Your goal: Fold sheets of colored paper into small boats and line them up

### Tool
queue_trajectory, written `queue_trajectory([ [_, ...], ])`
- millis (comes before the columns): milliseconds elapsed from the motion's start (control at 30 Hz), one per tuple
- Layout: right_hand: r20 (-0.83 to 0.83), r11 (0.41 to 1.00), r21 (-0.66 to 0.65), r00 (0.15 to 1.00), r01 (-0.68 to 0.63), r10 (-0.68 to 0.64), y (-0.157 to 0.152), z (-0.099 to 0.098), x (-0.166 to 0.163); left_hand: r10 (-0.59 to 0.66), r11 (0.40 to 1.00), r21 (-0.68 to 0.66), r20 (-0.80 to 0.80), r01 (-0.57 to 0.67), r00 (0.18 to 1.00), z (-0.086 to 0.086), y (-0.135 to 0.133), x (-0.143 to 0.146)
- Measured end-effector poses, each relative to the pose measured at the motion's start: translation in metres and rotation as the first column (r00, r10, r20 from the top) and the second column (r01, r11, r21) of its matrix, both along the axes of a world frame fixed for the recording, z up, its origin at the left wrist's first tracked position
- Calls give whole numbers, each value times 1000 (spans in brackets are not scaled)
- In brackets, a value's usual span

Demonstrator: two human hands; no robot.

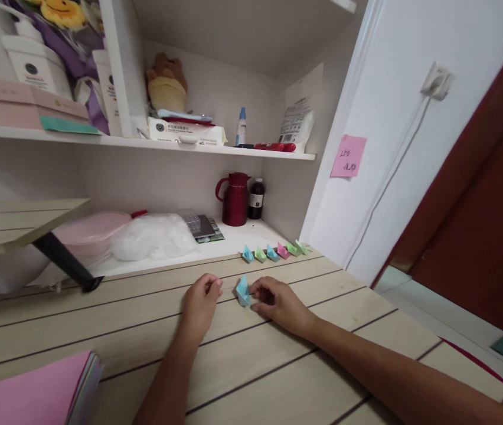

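A light blue paper boat (243, 293) sits on the wooden table between my two hands. My right hand (280, 304) comes in from the right, its thumb and forefinger closed at the boat's right end. To the left of the boat, apart from it, is my left hand (202, 298). Its fingers are curled with thumb and forefinger together, and nothing shows in them. Beyond the hands, several small folded boats in blue, green and pink stand in a row near the table's back edge, among them a pink boat (283, 251).
Coloured paper (25, 392) lies in a stack at the front left. Behind the table, a shelf holds a dark red jug (235, 200), a dark bottle (256, 199) and a white plastic bag (154, 237). A black-legged stand (63, 257) is at the left.
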State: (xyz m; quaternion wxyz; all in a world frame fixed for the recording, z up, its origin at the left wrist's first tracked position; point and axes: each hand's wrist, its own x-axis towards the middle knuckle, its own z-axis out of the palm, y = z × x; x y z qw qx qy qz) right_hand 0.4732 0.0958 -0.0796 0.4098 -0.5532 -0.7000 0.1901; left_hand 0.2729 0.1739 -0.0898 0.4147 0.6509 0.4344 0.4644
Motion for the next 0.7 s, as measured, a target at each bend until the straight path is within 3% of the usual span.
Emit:
queue_trajectory([
  [300, 133, 980, 1, 972, 197, -195, -10, 3, -15, -10, 1000, -4, -3, 10, 1000, -1, 1, -1],
  [533, 45, 975, -27, 974, 222, -221, 0, 0, -16, -11, 1000, -7, 13, 11, 1000, -3, 3, -2],
  [700, -195, 966, -116, 948, 233, -252, 6, 2, -22, 26, 999, 21, 11, -26, 1000, 3, -5, -4],
])
